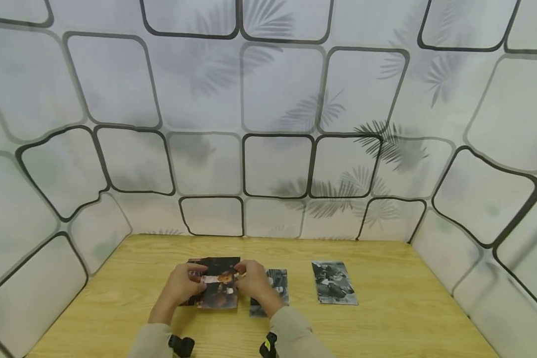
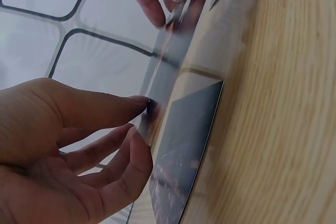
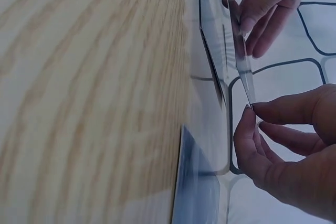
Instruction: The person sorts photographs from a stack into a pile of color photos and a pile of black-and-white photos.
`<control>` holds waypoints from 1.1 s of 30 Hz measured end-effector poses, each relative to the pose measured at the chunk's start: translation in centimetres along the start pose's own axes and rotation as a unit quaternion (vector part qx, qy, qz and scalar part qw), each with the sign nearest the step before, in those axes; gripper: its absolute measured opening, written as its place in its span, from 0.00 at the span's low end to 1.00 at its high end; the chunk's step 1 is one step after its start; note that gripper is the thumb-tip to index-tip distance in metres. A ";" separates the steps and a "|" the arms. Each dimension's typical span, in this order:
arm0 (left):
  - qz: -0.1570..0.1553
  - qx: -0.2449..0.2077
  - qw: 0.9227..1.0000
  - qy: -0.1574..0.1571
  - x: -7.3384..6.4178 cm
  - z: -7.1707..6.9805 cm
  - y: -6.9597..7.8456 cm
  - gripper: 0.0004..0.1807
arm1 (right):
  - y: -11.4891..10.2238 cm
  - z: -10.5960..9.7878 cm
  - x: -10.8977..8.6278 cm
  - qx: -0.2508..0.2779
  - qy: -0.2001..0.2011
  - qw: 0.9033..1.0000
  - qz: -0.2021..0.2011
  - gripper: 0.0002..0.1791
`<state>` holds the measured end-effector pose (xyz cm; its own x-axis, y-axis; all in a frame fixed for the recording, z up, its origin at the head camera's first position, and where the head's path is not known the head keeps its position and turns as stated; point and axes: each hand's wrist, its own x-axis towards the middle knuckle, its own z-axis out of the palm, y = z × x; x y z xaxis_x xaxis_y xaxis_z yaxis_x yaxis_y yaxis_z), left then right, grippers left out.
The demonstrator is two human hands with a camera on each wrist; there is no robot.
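Observation:
A dark colour photo print [image 1: 219,297] is held between both hands, its middle showing a bright orange and white patch. My left hand [image 1: 179,287] pinches its left edge between thumb and fingers. At the opposite edge, my right hand [image 1: 253,282] pinches it the same way. Both wrist views show the held print [image 3: 241,59] raised above the table, seen nearly edge-on. Under and left of it lies another dark print [image 2: 186,140], partly covered in the head view. A black-and-white photo [image 1: 278,279] lies partly hidden beneath my right hand and forearm.
Farther right on the wooden table [image 1: 385,308] lies a second black-and-white photo [image 1: 334,282]. A pale curtain [image 1: 277,164] with dark rounded squares and leaf patterns encloses the table's back and sides. Small black devices [image 1: 182,345] sit at both wrists.

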<state>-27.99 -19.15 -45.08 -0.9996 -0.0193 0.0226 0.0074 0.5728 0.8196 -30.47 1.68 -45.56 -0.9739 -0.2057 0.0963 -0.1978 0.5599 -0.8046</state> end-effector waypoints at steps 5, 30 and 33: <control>0.000 0.003 1.000 0.008 -0.1 -0.7 -0.4 0.23 | 0.2 1.0 0.6 -0.008 0.000 1.000 -0.022 0.18; -0.025 -0.009 0.999 0.040 0.3 -2.4 -2.5 0.22 | -1.2 4.3 2.4 -0.003 -0.009 0.998 -0.062 0.21; -0.029 -0.011 0.999 0.043 0.3 -2.4 -2.7 0.22 | -1.4 4.4 2.5 -0.001 -0.013 0.998 -0.061 0.21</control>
<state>-28.25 -22.70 -45.88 -0.9923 -0.1220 0.0230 -0.0483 0.5499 0.8339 -32.10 -3.15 -46.79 -0.9393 -0.2929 0.1790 -0.3154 0.5309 -0.7866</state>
